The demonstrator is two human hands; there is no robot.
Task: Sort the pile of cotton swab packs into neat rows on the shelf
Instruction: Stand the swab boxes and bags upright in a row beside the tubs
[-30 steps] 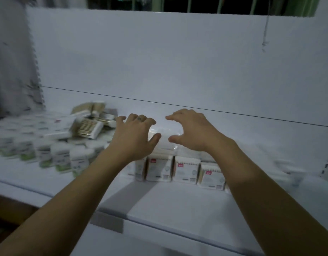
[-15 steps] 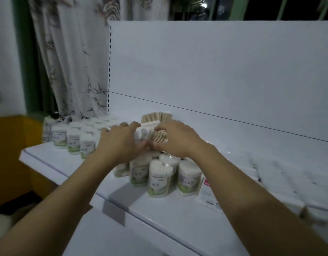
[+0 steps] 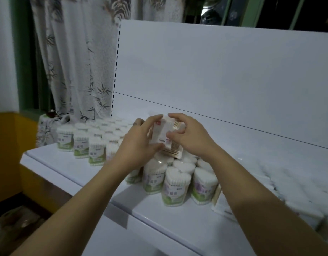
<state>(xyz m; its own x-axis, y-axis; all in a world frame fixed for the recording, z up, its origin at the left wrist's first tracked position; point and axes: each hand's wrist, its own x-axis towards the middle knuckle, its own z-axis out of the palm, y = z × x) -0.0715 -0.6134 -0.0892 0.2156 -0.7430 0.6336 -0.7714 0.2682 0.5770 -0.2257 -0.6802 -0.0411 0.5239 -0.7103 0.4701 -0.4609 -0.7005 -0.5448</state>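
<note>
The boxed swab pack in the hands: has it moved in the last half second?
Yes. The boxed swab pack, gripped by left hand and right hand, has risen slightly above the round tubs, toward the back-panel seam.

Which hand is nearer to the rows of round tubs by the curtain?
Left. The left hand is just right of those round tubs, gripping the boxed pack on its left side. The right hand pinches the pack's other side, farther right.

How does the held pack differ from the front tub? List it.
The pack is flat and boxy, red-marked; the front tub is tall, rounded, green-labelled. The pack is held tilted by the left hand and the right hand; the tub stands upright on the shelf. Both hold cotton swabs.
</note>
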